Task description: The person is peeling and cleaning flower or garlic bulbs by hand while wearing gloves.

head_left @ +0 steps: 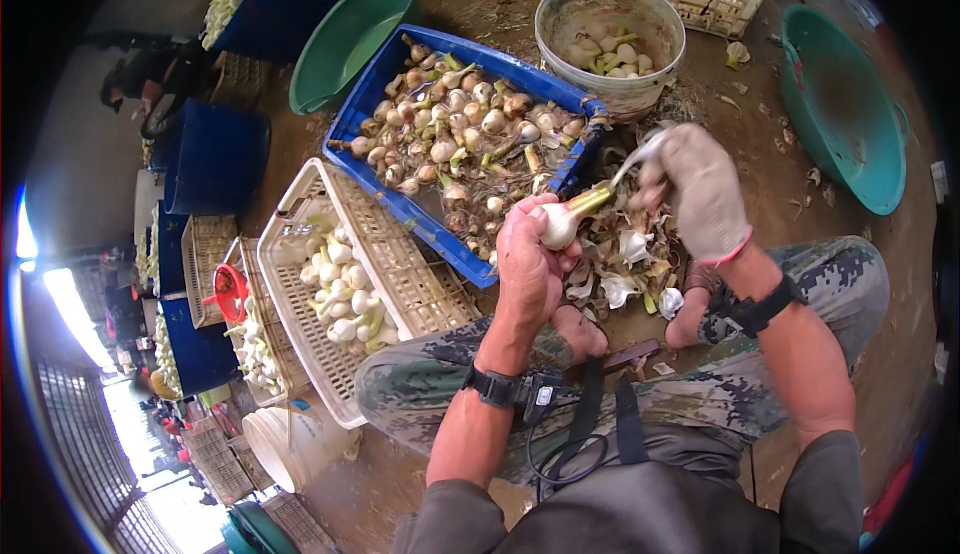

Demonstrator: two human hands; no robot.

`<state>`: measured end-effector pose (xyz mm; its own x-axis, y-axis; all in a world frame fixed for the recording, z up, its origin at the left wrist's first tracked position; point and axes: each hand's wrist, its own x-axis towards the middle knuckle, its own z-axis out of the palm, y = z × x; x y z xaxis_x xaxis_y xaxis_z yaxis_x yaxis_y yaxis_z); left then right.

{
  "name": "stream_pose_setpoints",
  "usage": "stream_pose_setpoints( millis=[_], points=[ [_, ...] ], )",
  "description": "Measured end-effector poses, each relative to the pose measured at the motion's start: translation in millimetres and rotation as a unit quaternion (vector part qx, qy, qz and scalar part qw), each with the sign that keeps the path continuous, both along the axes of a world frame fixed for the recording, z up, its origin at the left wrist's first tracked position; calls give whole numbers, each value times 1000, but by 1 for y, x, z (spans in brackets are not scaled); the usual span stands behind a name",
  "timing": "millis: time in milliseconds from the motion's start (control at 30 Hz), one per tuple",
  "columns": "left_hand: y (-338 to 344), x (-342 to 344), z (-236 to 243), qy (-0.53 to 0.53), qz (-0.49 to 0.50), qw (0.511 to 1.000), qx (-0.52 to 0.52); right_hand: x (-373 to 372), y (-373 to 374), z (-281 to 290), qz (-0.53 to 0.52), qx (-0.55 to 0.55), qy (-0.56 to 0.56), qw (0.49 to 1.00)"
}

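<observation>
Head view: the left hand [532, 259] is bare, its fingers curled tight around a white garlic bulb [558, 225] — the bulb's green-yellow stem [590, 200] sticks out to the right, above the person's knees. The right hand [700, 194], in a dirty pale glove, has its fingers closed and pinches a strip of papery skin [640, 157] that runs up from the stem. Beneath both hands lies a heap of peelings [625, 264]. Just beyond, a blue crate [370, 94] holds unpeeled bulbs; a white slatted crate [290, 299] to the left holds cleaned ones.
</observation>
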<state>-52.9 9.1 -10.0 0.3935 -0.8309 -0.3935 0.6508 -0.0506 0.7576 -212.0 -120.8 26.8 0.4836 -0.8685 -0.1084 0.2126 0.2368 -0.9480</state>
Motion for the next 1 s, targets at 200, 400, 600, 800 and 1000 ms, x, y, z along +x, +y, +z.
stream_pose_setpoints(
  millis=[200, 400, 600, 800, 1000],
  points=[
    [-1, -6, 5, -86, 28, 995, 42, -7, -20, 3, 4, -169, 206, 964],
    [-1, -10, -2, -146, -23, 988, 34, 3, 16, -7, 224, -403, 239, 855],
    [1, -9, -14, -300, -85, 943, 114, 4, 29, -19, 257, -444, 302, 803],
    [2, -10, -24, -496, -33, 867, 32, 8, 37, -17, 224, -322, 359, 847],
    [4, -17, 27, -548, -158, 821, -2, 8, 20, -22, 244, -206, 379, 869]
  ],
)
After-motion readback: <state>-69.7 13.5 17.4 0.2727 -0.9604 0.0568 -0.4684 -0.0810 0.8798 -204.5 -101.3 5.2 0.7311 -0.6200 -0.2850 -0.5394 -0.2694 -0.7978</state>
